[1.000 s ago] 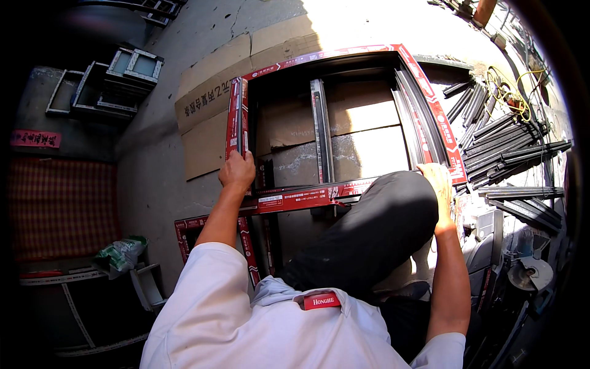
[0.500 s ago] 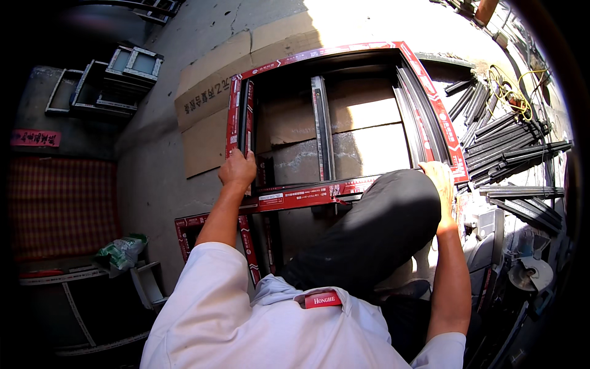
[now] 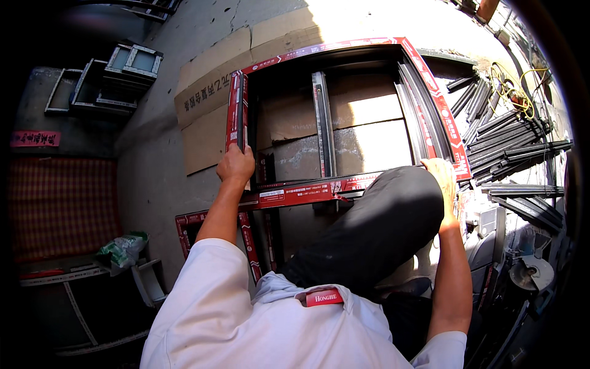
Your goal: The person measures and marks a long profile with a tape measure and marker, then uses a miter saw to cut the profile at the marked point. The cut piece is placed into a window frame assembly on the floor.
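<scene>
A large rectangular window frame, dark with red printed film on its faces, lies in front of me, a dark upright bar crossing its opening. My left hand is closed around the near end of its left side. At the near right corner, my right hand grips the near rail, its fingertips over the inner edge; the palm side is hidden. My bent knee in dark trousers covers part of the near rail between the hands.
Flattened cardboard lies beneath the frame. Another red-filmed frame sits under its near left part. Dark profile offcuts and a yellow cable are piled at right, above a circular-bladed saw. Small framed panels stand at left.
The frame's left side has tilted slightly, showing more of its red face, and my left hand has shifted slightly nearer. The right hand stays on the corner.
</scene>
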A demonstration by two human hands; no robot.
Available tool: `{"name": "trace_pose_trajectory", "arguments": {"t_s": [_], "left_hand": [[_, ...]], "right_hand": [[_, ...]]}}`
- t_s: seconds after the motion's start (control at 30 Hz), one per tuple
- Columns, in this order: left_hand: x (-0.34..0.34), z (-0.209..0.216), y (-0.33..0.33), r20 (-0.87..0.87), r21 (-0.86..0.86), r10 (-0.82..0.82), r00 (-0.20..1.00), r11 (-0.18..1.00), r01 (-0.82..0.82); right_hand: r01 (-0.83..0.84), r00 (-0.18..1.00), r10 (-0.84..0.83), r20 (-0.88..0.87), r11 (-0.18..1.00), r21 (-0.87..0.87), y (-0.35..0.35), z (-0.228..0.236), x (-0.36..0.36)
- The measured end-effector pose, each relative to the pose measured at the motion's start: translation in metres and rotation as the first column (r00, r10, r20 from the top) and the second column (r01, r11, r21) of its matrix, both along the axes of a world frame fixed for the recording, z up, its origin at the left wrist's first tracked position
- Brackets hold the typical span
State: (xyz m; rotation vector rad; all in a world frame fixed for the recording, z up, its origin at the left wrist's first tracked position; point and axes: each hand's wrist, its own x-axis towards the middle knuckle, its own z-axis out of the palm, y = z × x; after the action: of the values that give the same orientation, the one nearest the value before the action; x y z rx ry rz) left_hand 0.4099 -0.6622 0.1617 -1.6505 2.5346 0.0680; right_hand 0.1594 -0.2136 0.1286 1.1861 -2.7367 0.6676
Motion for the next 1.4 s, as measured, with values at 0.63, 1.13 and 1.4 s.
{"name": "trace_pose_trajectory", "arguments": {"t_s": [0.63,1.13,1.4], "left_hand": [[-0.017,-0.01,0.0,0.02,0.065,-0.013,1.0,0.998,0.012],[-0.012,-0.005,-0.004,0.119,0.014,-0.073,0.99,0.997,0.071],[-0.017,0.002,-0.004,0.178,0.036,-0.108,0.978,0.994,0.103]], "right_hand": [[-0.086,0.994,0.091,-0.055,0.994,0.072,0.001,0.005,0.001],[-0.073,0.996,0.077,-0.047,0.994,0.077,0.003,0.006,0.004],[-0.069,0.997,0.072,-0.041,0.995,0.071,0.003,0.002,0.002]]}}
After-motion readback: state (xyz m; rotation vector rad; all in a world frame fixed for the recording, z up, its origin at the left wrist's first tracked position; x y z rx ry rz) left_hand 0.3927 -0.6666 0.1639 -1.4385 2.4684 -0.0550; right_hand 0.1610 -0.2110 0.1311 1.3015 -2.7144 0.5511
